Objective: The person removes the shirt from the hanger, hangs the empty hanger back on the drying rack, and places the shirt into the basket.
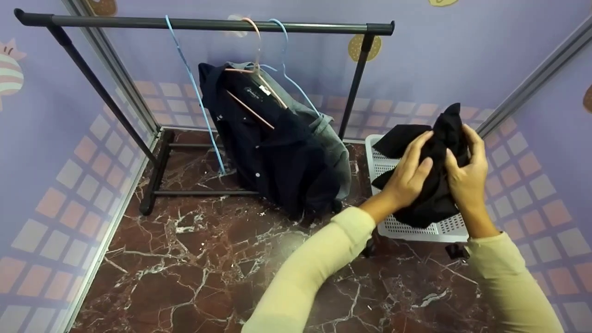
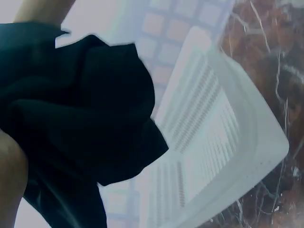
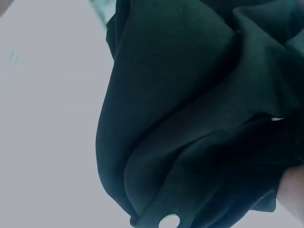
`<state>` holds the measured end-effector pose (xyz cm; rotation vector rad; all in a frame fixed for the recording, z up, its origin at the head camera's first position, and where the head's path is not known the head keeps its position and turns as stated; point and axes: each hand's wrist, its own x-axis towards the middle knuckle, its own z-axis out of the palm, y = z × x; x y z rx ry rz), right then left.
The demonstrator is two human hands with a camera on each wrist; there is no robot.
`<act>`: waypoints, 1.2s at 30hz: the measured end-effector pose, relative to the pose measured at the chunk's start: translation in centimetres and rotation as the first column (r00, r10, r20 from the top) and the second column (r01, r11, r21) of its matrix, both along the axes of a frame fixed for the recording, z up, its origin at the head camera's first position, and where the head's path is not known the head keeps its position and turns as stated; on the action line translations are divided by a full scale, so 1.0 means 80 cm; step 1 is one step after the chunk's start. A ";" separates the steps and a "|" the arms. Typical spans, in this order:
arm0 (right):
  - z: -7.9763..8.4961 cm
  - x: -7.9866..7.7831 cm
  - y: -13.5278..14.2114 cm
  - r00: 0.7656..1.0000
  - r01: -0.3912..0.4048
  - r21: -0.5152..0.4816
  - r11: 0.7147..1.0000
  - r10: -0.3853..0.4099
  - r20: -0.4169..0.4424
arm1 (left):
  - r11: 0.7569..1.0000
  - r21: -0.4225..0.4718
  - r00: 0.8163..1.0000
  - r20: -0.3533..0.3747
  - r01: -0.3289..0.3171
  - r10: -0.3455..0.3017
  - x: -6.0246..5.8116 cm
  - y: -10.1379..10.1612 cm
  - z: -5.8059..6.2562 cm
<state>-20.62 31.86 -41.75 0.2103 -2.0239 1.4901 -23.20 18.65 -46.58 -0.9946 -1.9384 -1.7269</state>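
A bunched black garment (image 1: 428, 203) is held up between both hands, over a white basket on the right in the head view. My left hand (image 1: 407, 173) grips its left side, thumb pointing up along the cloth. On the other side my right hand (image 1: 468, 173) holds it with the thumb in front and fingers behind. Loose ends of the garment stick out to the left and at the top. In the right wrist view a white button (image 3: 169, 221) shows on the garment's dark folds. The left wrist view has the cloth hanging beside the white basket (image 2: 259, 137).
A black clothes rack (image 1: 208, 23) stands at the back left. On it hang a dark navy shirt (image 1: 286, 162) on a pink hanger, a grey garment (image 1: 340, 157) on a blue hanger, and a bare blue hanger (image 1: 194, 88). Patterned walls enclose the marbled floor (image 1: 222, 277).
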 end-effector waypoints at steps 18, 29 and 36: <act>-0.131 -0.085 0.074 0.965 0.145 0.362 0.921 -0.212 0.153 | 0.992 0.021 0.726 0.679 0.127 -0.107 -0.071 0.024 -0.047; -0.157 -0.067 0.070 0.914 -0.192 0.574 0.796 -0.069 0.401 | 0.983 -0.175 0.799 0.598 0.056 0.061 -0.063 -0.031 -0.058; -0.153 -0.055 0.016 0.944 -0.311 0.831 0.461 0.054 0.324 | 0.987 -0.137 0.911 0.411 0.083 -0.019 -0.041 -0.073 -0.026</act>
